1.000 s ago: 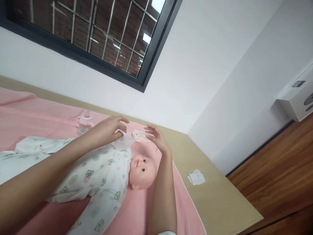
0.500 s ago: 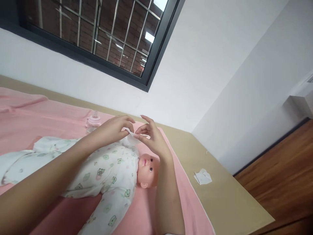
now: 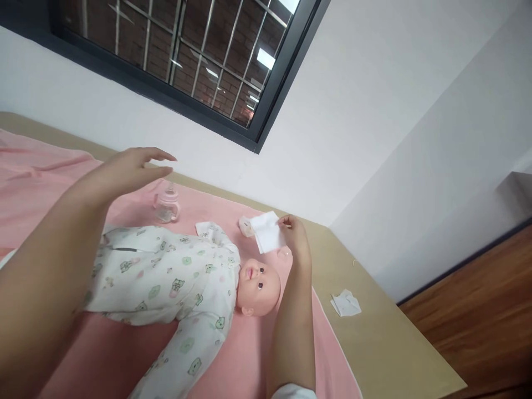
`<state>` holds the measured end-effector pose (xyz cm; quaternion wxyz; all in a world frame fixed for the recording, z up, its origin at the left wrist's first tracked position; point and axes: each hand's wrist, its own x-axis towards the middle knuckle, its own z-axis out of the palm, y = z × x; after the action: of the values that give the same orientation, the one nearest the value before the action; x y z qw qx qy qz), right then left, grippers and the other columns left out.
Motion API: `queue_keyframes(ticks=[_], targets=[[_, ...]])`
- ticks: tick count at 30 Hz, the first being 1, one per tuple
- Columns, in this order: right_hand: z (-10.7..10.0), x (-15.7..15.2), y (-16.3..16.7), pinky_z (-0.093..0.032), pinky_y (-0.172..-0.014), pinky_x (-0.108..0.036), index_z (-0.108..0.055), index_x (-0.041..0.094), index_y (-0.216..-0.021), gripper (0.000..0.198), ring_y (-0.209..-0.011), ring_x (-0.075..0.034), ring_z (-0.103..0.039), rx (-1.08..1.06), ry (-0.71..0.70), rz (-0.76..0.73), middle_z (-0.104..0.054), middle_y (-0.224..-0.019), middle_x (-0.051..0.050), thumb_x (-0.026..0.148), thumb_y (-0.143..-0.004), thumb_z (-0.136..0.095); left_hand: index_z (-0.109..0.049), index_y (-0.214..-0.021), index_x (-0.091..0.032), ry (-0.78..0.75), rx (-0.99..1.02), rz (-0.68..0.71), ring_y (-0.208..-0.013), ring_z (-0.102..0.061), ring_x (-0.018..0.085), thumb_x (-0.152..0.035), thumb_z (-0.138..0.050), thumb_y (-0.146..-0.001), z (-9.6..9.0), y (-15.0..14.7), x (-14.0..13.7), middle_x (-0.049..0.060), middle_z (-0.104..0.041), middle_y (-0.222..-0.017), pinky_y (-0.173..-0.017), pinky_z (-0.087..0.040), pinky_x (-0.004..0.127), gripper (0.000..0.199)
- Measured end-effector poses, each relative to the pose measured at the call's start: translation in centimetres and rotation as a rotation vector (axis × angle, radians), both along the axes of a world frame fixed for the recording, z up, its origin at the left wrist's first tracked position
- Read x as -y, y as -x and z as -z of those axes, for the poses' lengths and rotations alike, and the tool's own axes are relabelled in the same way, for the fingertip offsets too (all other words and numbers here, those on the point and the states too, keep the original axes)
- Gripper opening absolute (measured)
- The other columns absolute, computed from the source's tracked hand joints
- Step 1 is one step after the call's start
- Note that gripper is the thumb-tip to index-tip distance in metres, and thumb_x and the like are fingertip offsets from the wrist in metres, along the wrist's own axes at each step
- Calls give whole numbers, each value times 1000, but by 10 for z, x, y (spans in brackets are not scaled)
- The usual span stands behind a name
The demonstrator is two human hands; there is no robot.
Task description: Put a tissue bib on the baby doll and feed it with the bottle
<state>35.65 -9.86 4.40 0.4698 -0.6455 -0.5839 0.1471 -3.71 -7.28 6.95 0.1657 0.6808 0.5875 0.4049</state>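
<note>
A baby doll [image 3: 260, 288] in a white sleepsuit with green bear prints [image 3: 166, 271] lies face up on a pink blanket [image 3: 233, 363]. Beyond its head, my right hand [image 3: 295, 235] pinches the corner of a white tissue [image 3: 268, 231]. Close to the tissue are a small pale, rounded item [image 3: 246, 226] and a clear piece [image 3: 285, 254], neither of which I can make out. My left hand [image 3: 143, 166] is raised over the blanket's far side, its fingers apart and nothing in them. Just below it stands a pink-topped baby bottle [image 3: 167, 206] with handles.
A crumpled white tissue [image 3: 346, 303] lies on the tan table top [image 3: 386, 343] at the right. Behind the table rises a white wall [image 3: 299, 172] with a dark-framed, barred window [image 3: 208, 55]. A brown wooden surface [image 3: 477, 299] is at the far right.
My left hand has let go of the tissue and moved left, above the bottle. My right hand has moved right, still holding the tissue, which now hangs flat beyond the doll's head.
</note>
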Motion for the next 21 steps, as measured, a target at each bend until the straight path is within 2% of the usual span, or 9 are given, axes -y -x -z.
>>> queue_keyframes(ticks=[3,5,8,11,14,18,21], targets=[[6,-2,-16,-40,-64,-28,-68,18,-67,24,-65,-15,-54,40,182,90,-67,-77,-4,8,-72,-48,-55,-131,-16,90,1,-21,-116,-55,26,-46,-50,-89,8,8,-8,11,-58,-134,-98,-41,34,52],[11,-4,-23,-40,-63,-29,-73,18,-71,23,-63,-15,-54,-46,217,63,-68,-76,-4,11,-73,-50,-55,-129,-12,142,-98,25,-113,-56,26,-45,-47,-89,17,7,-15,13,-59,-133,-93,-41,32,52],[17,-13,-24,-43,-64,-29,-76,19,-86,20,-65,-15,-56,-261,151,-92,-71,-82,-3,23,-74,-61,-57,-126,-12,205,-195,75,-110,-56,26,-47,-47,-89,30,6,-26,12,-61,-132,-88,-40,29,52],[19,-33,-16,-49,-72,-29,-75,20,-98,28,-74,-15,-61,-407,56,-224,-72,-87,-3,30,-72,-69,-57,-124,-14,194,-181,93,-110,-57,24,-49,-47,-90,36,10,-34,7,-64,-127,-85,-41,26,50],[17,-61,-4,-51,-83,-30,-74,19,-100,31,-81,-15,-63,-469,45,-331,-73,-93,-3,26,-69,-73,-58,-122,-14,166,-156,108,-110,-56,23,-48,-46,-91,38,15,-37,7,-65,-124,-85,-41,26,47],[14,-92,-1,-52,-93,-32,-73,19,-99,32,-89,-14,-64,-500,150,-444,-72,-104,-3,15,-68,-74,-59,-117,-14,165,-143,60,-108,-56,23,-50,-47,-89,39,16,-38,7,-66,-122,-82,-40,25,47],[18,-103,-10,-52,-97,-32,-71,19,-98,30,-90,-13,-65,-515,277,-399,-70,-106,-4,7,-70,-71,-59,-104,-12,166,-186,80,-100,-57,23,-55,-43,-91,42,13,-37,8,-67,-113,-78,-39,26,47]])
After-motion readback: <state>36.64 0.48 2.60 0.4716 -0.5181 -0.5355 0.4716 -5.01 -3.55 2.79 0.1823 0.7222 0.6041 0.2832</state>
